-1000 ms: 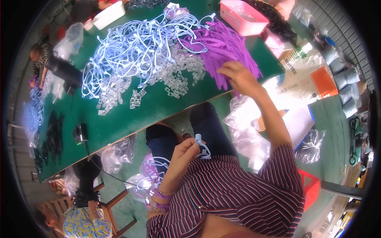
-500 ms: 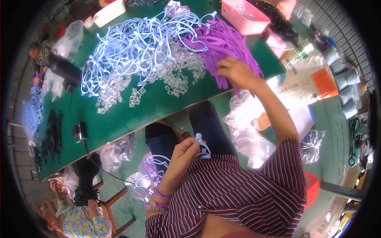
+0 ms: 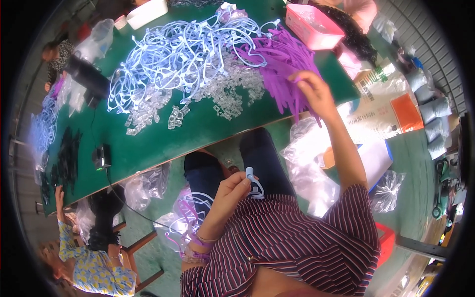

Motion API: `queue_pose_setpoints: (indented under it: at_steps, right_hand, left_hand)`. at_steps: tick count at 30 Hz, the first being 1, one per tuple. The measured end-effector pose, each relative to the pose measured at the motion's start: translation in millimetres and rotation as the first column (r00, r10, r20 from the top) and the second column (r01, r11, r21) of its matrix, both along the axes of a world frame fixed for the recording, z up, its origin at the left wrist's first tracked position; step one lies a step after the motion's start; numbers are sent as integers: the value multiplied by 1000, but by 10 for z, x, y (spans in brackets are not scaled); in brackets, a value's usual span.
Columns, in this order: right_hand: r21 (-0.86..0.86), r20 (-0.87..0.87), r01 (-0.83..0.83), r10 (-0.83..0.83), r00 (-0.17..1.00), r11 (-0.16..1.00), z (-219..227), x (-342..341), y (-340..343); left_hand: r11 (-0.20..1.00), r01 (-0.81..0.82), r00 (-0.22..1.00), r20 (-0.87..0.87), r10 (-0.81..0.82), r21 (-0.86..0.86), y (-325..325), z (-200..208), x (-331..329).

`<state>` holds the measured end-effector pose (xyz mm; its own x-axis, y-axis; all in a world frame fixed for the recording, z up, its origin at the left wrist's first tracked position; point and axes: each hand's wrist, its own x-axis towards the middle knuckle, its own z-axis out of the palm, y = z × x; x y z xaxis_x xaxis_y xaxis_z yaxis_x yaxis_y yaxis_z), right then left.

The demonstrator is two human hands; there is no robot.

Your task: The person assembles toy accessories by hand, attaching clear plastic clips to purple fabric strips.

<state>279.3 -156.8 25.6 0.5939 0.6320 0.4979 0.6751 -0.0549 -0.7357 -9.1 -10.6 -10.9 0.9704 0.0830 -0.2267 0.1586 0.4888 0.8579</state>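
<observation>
Close to my lap, my left hand (image 3: pixel 232 192) is closed on a light blue looped strap piece (image 3: pixel 250 173), one flat end standing up from the thumb and fingertips. My right hand (image 3: pixel 315 91) reaches over the right part of the table, with thumb and forefinger pinched on a purple strip at the edge of the pile of purple strips (image 3: pixel 283 64). Left of that pile lies a large tangle of light blue looped straps (image 3: pixel 173 54). Small clear plastic pieces (image 3: pixel 230 91) are heaped in front of it. More blue and purple straps (image 3: pixel 185 213) hang beside my left forearm.
A pink basin (image 3: pixel 316 32) and a white tray (image 3: pixel 147 14) stand at the table's far side. A black box with a cable (image 3: pixel 102 156) and black strips (image 3: pixel 67 161) lie on the left of the green table (image 3: pixel 148 153). Another person (image 3: pixel 96 267) sits at lower left.
My right hand has moved slightly right over the purple strips, its fingers closing in a pinch. My left hand keeps its hold. The person at lower left has stretched an arm to the table edge.
</observation>
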Motion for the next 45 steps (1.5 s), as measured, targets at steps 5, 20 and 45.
queue_pose_setpoints:
  at_steps: [5, 20, 45]
  right_hand:
    - [258, -143, -104, 144, 979, 961, 19, -199, -121]
    - [-153, -34, -109, 105, 994, 982, -195, -200, 74]
    - [467, -398, 324, -132, 908, 822, -274, -1058, -753]
  left_hand:
    - [998, 60, 998, -7, -60, 0, 12, -35, 11]
    - [1000, 17, 999, -35, -16, 18, -57, -64, 9]
    - [1000, 24, 998, -57, -24, -7, -51, -116, -3]
